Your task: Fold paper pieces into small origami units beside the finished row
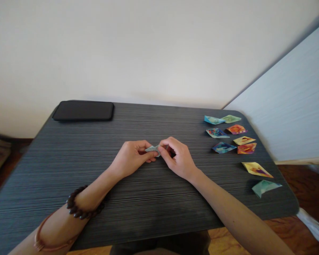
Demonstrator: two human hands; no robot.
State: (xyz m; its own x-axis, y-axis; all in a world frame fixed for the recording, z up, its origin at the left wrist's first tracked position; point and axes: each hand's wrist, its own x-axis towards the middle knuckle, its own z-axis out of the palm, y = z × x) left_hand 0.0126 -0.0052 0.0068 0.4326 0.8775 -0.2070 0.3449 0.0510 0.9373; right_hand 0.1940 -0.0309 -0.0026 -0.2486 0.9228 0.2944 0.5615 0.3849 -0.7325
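My left hand (131,156) and my right hand (177,157) meet at the middle of the dark striped table (69,166). Both pinch a small pale green folded paper piece (153,149) between fingertips, just above the tabletop. The fingers of each hand are curled closed around it, hiding most of the paper. My left wrist wears a dark bead bracelet (81,209) and a thin copper bangle (42,239).
Several colourful folded paper pieces (230,134) lie in a cluster at the table's right side, with a yellow one (256,169) and a teal one (264,187) nearer me. A black phone (83,111) lies at the far left corner. A white panel (289,106) stands at right.
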